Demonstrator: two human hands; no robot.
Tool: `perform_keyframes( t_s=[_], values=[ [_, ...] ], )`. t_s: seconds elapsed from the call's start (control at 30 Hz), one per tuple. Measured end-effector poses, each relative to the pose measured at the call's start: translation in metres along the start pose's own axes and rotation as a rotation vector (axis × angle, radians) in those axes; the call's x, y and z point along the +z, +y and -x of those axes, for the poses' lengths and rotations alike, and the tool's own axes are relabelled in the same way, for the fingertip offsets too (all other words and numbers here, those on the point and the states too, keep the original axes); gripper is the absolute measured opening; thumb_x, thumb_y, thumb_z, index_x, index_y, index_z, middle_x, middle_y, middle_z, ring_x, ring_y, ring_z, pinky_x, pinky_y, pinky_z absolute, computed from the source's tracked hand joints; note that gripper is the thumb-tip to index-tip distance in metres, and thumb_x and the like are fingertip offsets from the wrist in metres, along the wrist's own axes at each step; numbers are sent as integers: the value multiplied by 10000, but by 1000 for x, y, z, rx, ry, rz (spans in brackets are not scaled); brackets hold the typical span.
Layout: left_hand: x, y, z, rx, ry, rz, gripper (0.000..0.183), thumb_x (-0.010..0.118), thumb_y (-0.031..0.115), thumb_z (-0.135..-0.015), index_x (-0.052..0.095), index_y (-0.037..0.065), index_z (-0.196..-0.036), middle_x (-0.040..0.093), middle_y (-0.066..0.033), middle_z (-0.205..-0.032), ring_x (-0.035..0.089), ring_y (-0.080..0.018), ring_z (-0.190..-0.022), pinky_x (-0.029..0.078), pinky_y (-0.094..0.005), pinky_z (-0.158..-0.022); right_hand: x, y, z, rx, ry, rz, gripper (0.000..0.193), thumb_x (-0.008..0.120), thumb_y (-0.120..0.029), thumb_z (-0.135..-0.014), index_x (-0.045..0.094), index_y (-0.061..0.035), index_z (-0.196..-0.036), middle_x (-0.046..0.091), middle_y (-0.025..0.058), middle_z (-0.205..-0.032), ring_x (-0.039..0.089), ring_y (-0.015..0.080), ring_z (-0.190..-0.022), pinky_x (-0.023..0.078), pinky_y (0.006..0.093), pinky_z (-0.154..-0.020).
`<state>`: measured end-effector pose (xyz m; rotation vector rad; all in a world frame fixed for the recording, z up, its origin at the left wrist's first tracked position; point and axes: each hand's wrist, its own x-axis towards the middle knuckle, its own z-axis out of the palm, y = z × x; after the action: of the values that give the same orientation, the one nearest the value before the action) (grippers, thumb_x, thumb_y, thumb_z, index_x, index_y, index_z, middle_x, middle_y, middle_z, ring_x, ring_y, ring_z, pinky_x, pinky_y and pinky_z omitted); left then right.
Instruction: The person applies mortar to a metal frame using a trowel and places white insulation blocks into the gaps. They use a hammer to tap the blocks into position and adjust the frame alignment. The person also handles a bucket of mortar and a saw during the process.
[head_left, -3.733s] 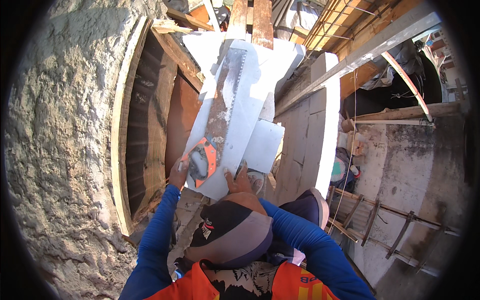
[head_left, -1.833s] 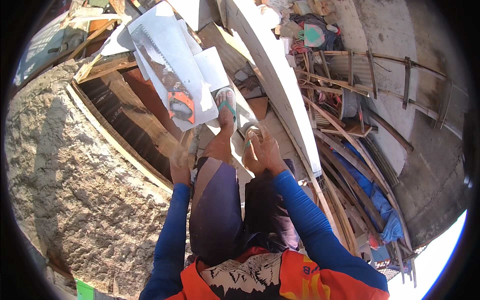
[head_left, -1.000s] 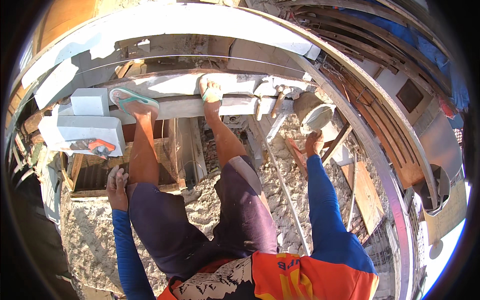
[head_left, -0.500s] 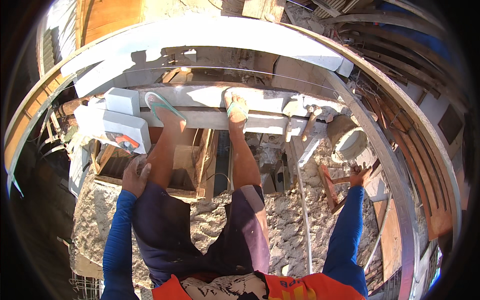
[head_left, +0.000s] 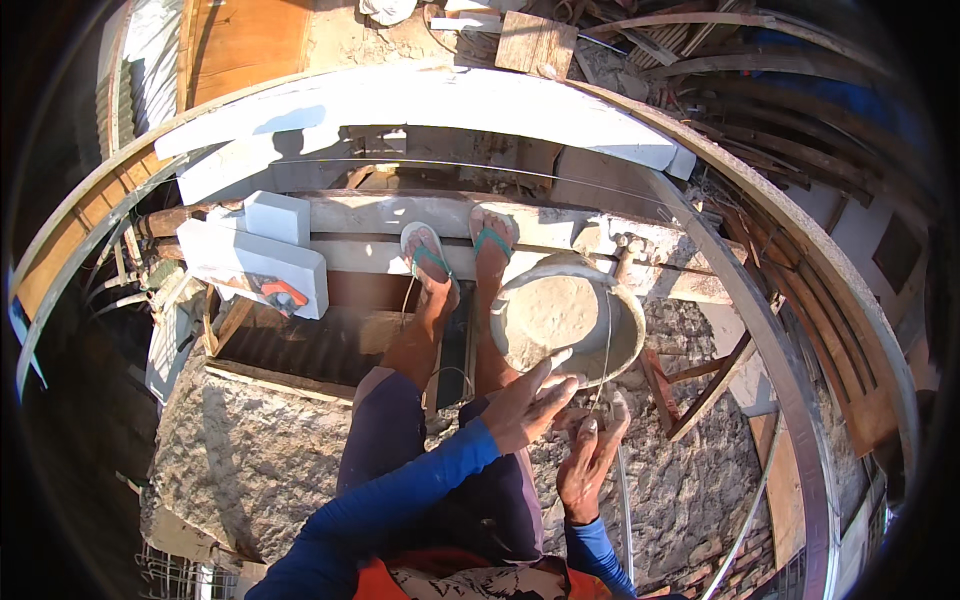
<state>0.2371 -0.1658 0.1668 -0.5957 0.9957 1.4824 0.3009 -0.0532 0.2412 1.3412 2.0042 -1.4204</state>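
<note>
A bucket (head_left: 625, 325) of grey wet mortar (head_left: 550, 312) stands in front of my feet, close to my fingertips. A thin wire or cord hangs down from over the bucket toward my hands. My left hand (head_left: 525, 408) reaches across from the left with its fingers apart at the bucket's near rim. Just right of it, my right hand (head_left: 590, 465) is raised, fingers stretched upward near that thin line. I see nothing gripped in either hand. Wooden tool handles (head_left: 627, 258) lie behind the bucket on the ledge.
White blocks (head_left: 250, 265) with an orange-handled tool (head_left: 285, 295) sit on the left. A wood-framed opening (head_left: 300, 340) gapes below them. My feet in flip-flops rest on a concrete beam (head_left: 350, 250). A taut line (head_left: 430, 162) crosses beyond; a wooden frame piece (head_left: 685, 395) leans right.
The bucket has come from the right to the middle. Both hands have moved in from the sides and now lie close together. My left foot has shifted beside the right one.
</note>
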Motion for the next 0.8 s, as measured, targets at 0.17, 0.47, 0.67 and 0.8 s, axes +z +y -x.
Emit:
perform_keyframes(
  t_s=[0.17,0.47,0.67,0.8],
  values=[
    [-29,12,24,110,461,-224,458,510,298,-1063,400,-12,-1381,595,-137,-1199,657,-202,-1050,505,-302,-879,83,12,-5,80,-237,-67,481,457,-283,-1075,332,46,-1404,604,174,-1195,605,251,-1118,496,377,-955],
    [-202,10,50,331,947,204,158,498,204,-1059,522,83,-1158,398,43,-726,410,-82,-627,492,-306,-715,49,351,-213,46,97,465,670,629,-234,-935,345,130,-1421,586,295,-1269,606,405,-1147,488,440,-991],
    [-285,-2,48,312,1018,366,162,501,180,-1056,608,88,-1137,357,56,-676,392,-94,-581,474,-320,-658,63,432,-286,-15,159,738,684,642,-178,-865,375,66,-1446,502,329,-1367,494,464,-1271,427,482,-1070],
    [-297,-19,49,271,1037,461,163,503,175,-1052,607,90,-1145,351,60,-686,379,-87,-575,467,-318,-654,70,458,-298,-70,136,726,488,657,-183,-873,516,42,-1283,620,283,-1168,586,463,-1105,480,502,-942]
  ],
)
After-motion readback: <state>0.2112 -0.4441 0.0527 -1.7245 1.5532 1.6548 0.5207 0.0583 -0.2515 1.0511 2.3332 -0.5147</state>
